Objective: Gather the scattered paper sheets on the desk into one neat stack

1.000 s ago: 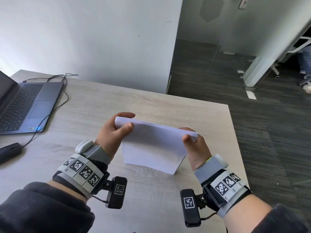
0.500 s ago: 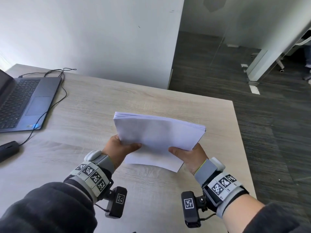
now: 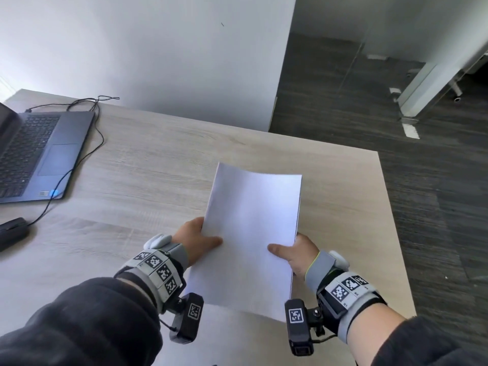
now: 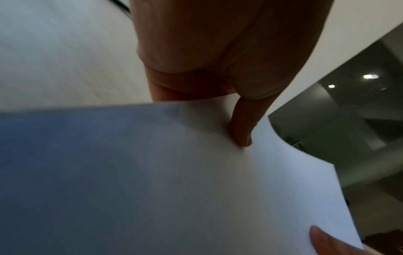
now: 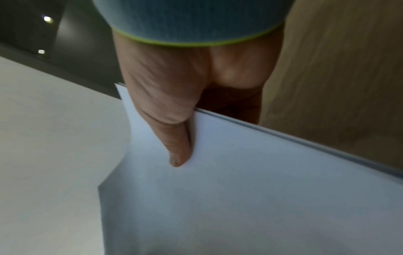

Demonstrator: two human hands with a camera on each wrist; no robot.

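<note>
A stack of white paper sheets (image 3: 250, 233) is held above the wooden desk (image 3: 148, 167), long side running away from me. My left hand (image 3: 196, 240) pinches its left edge, thumb on top and fingers hidden underneath. My right hand (image 3: 293, 253) pinches the right edge the same way. In the left wrist view the paper stack (image 4: 196, 189) fills the lower frame with the left thumb (image 4: 241, 131) pressed on it. In the right wrist view the right thumb (image 5: 174, 143) lies on the paper stack (image 5: 240, 198), whose layered edge shows.
An open laptop (image 3: 34, 151) sits at the desk's left, with a black cable (image 3: 87, 151) leading to a black mouse (image 3: 12, 232). The desk's right edge (image 3: 390, 233) drops to dark carpet. A white wall stands behind the desk.
The stack has turned from upright and sideways to lying flatter with its long side pointing away. Both hands slid from its top corners down to its side edges near me.
</note>
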